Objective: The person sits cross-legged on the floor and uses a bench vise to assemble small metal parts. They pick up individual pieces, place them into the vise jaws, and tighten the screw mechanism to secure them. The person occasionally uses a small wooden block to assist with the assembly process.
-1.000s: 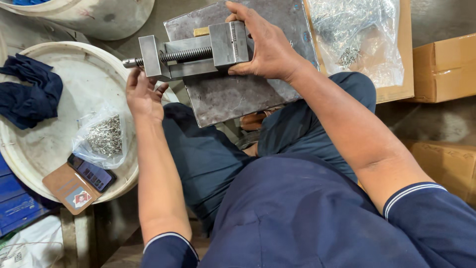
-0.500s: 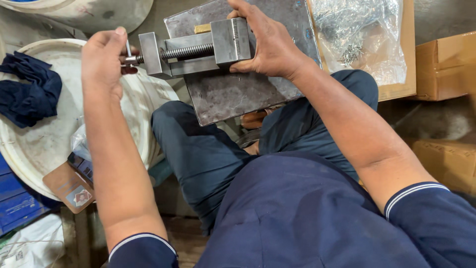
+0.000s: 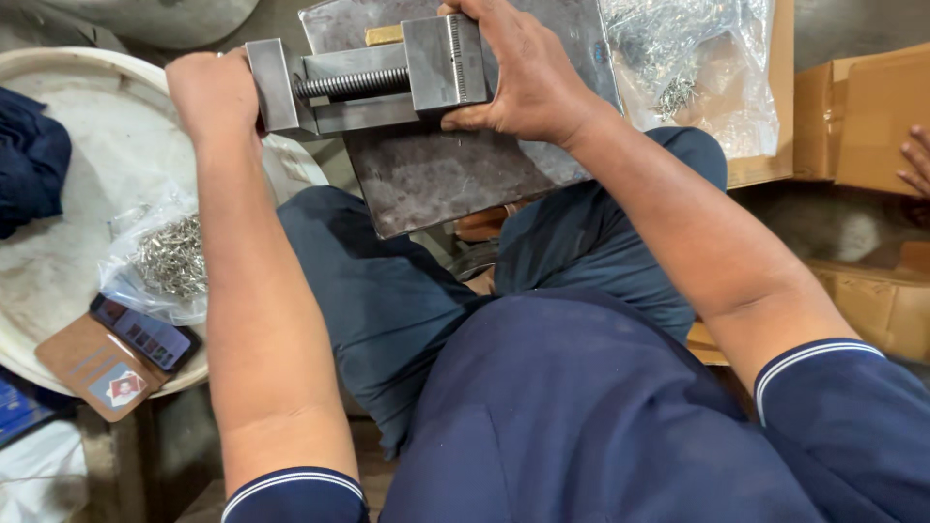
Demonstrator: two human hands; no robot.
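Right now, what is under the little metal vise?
A flat grey steel plate lies under the vise, resting across the person's lap. What is between vise and plate is covered.

**Small metal workshop**

Looks like a workshop, with work done seated low. Steel vise on a worn metal plate, bags of small metal parts left and far right, cardboard boxes on the right, grimy white tub lid as tray.
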